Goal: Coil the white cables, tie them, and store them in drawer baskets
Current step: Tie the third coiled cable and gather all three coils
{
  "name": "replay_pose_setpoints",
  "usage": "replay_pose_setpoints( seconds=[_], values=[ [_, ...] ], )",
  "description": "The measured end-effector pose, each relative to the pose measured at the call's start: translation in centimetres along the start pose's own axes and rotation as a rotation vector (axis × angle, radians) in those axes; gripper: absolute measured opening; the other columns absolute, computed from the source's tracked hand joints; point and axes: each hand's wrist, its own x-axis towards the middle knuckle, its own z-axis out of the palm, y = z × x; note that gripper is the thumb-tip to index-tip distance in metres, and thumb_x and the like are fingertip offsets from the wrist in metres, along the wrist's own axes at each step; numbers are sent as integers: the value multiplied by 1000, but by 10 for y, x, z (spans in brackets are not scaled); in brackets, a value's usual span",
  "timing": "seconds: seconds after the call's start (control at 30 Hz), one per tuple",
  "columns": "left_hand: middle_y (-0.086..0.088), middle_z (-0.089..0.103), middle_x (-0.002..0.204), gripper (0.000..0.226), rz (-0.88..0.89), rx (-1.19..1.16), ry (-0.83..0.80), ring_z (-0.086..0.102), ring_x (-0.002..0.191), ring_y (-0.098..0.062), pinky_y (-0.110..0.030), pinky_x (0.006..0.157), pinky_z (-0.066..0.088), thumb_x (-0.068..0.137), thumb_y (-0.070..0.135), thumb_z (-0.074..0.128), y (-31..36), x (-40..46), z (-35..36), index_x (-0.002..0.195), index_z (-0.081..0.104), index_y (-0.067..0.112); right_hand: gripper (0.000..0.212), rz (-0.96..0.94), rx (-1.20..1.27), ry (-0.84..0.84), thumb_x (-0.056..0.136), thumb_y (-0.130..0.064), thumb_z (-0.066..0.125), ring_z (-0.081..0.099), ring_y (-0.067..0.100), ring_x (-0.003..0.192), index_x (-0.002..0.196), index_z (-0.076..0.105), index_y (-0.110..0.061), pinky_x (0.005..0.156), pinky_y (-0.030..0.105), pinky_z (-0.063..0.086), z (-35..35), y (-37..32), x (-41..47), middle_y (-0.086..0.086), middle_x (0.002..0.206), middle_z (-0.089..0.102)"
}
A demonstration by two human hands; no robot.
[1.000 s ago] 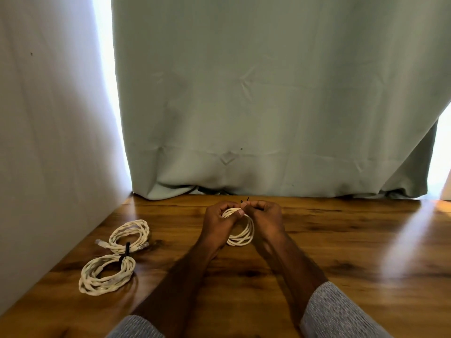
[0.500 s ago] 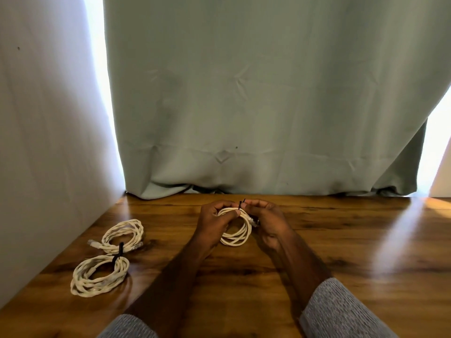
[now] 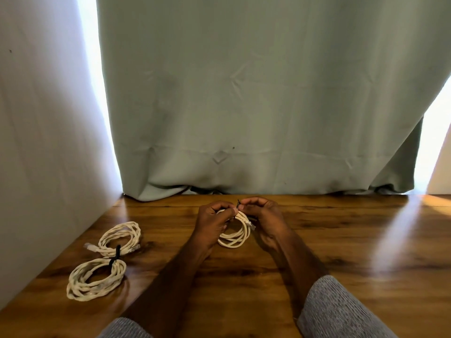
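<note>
White coiled cable (image 3: 235,236), held over the middle of the glossy brown wooden table (image 3: 341,252), is gripped at its top by the left hand (image 3: 212,222) and right hand (image 3: 264,219), whose fingertips pinch a thin black tie (image 3: 238,204), while two tied white coils (image 3: 107,261) lie to the left.

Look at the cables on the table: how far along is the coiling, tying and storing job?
Done: two coiled white cables lie at the left of the wooden table, each bound with a black tie. In hand: the left hand and right hand hold a third coil, pinching a black tie at its top. Left: finishing this tie and storing all three; no drawer basket is in view.
</note>
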Motion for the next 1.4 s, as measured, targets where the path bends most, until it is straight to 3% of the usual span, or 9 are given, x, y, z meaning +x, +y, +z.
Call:
replay_pose_setpoints(
  seconds=[0.17, 0.3, 0.57, 0.7, 0.9, 1.2, 1.4],
  values=[
    [3, 70, 66, 21, -9, 11, -6, 59, 56, -5, -16, 47, 40, 86, -4, 67, 2, -2, -2, 72, 73, 11, 20, -9, -5, -18, 78, 15, 69, 71, 29, 71, 94, 72, 2, 71, 37, 59, 0, -1, -1, 20, 83, 73],
    [6, 71, 65, 20, -4, 8, -19, 60, 55, -3, -15, 46, 41, 87, -5, 65, 4, -3, -1, 73, 71, 8, 18, -11, -34, 18, 77, 17, 66, 69, 30, 68, 87, 72, 3, 67, 35, 58, 2, 1, -1, 20, 79, 73],
    [5, 69, 63, 21, -11, 7, -7, 57, 52, -2, -16, 46, 40, 87, -4, 65, 2, -2, -2, 72, 72, 10, 19, -41, -72, 26, 76, 19, 67, 69, 32, 70, 83, 74, 3, 78, 44, 57, 2, 3, 1, 23, 80, 72],
    [-5, 70, 72, 22, -22, 6, -6, 56, 53, -5, -18, 46, 39, 87, -2, 65, 1, -1, -4, 72, 73, 12, 18, -72, -64, 10, 76, 19, 68, 70, 31, 69, 82, 74, 3, 74, 40, 59, 4, 3, -1, 22, 80, 73],
    [4, 69, 67, 22, -43, 20, -8, 59, 57, -3, -20, 52, 41, 87, 2, 66, 1, -1, -5, 71, 73, 15, 17, -77, -78, 17, 77, 18, 68, 69, 30, 69, 87, 73, 5, 68, 36, 60, 6, 4, -4, 22, 81, 73],
    [6, 69, 65, 21, -34, 23, 5, 57, 55, -2, -19, 50, 39, 87, 0, 66, 0, 1, -5, 72, 73, 12, 19, -56, -94, 36, 77, 16, 69, 69, 33, 74, 81, 75, -1, 75, 41, 58, 7, 8, -3, 25, 86, 73],
    [0, 68, 66, 16, -42, 7, 2, 56, 53, -5, -18, 45, 38, 87, -2, 66, -2, 1, -5, 75, 73, 6, 18, -74, -109, 42, 78, 15, 68, 70, 29, 69, 81, 74, -2, 71, 39, 58, 9, 7, -6, 20, 81, 74]
  ],
)
